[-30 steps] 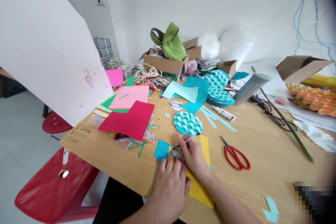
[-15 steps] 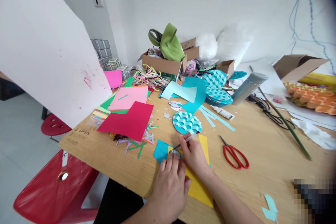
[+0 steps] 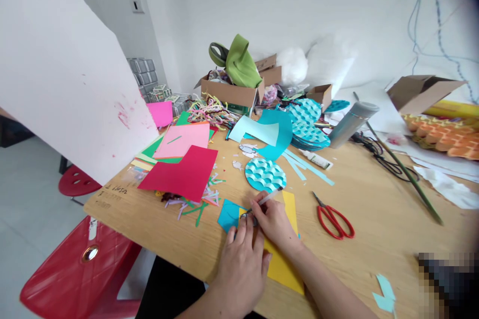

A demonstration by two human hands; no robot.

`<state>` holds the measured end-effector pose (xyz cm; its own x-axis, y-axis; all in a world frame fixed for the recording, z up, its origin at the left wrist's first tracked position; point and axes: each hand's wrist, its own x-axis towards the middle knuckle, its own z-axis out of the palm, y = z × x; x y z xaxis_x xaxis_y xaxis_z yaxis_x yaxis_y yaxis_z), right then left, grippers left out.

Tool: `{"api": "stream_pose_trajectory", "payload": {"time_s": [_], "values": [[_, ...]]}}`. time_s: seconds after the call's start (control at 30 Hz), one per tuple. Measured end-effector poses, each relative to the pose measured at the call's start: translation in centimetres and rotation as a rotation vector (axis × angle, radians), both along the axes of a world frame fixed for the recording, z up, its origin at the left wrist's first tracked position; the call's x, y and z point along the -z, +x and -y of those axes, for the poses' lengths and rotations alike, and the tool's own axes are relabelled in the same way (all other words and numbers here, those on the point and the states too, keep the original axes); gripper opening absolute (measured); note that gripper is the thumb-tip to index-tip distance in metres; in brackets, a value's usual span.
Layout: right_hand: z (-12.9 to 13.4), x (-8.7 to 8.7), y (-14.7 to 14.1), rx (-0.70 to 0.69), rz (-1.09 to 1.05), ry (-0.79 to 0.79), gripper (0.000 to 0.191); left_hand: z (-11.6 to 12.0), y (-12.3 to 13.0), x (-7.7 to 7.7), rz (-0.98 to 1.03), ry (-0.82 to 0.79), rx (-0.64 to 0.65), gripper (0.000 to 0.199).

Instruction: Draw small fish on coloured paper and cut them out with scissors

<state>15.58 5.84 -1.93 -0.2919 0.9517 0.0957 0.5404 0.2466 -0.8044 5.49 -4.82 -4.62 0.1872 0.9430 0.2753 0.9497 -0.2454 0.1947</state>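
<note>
My right hand (image 3: 276, 223) is closed around a pen (image 3: 272, 195) with a translucent barrel, its tip end down by my left fingertips. My left hand (image 3: 242, 264) lies with fingers stretched out, pressing a small, mostly hidden cutout on yellow paper (image 3: 281, 270). A blue sheet (image 3: 226, 215) with curved lines drawn on it shows at the left, partly covered by the yellow one. Just beyond my hands is a teal disc with wavy paper strips (image 3: 265, 174). Fish-shaped paper cutouts (image 3: 248, 149) lie farther back. Red-handled scissors (image 3: 335, 220) rest to the right.
Red card (image 3: 183, 172) and paper scraps (image 3: 192, 207) lie at left, beside a large white board (image 3: 75, 79). Behind are a cardboard box (image 3: 232, 92), a glue bottle (image 3: 316, 159), a grey cylinder (image 3: 352, 124) and a green stick (image 3: 407, 179). A red stool (image 3: 75, 269) stands beside the table.
My right hand and the pen have shifted slightly left, closer to my left fingertips. My left hand stays in place. The whole view has moved a little.
</note>
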Motion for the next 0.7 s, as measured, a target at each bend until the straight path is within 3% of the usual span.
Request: {"api": "stream_pose_trajectory", "payload": {"time_s": [0.7], "values": [[-0.51,0.72,0.24,0.034,-0.009,0.046,0.031,0.06,0.08,0.31,-0.037,0.012,-0.010,0.049]]}}
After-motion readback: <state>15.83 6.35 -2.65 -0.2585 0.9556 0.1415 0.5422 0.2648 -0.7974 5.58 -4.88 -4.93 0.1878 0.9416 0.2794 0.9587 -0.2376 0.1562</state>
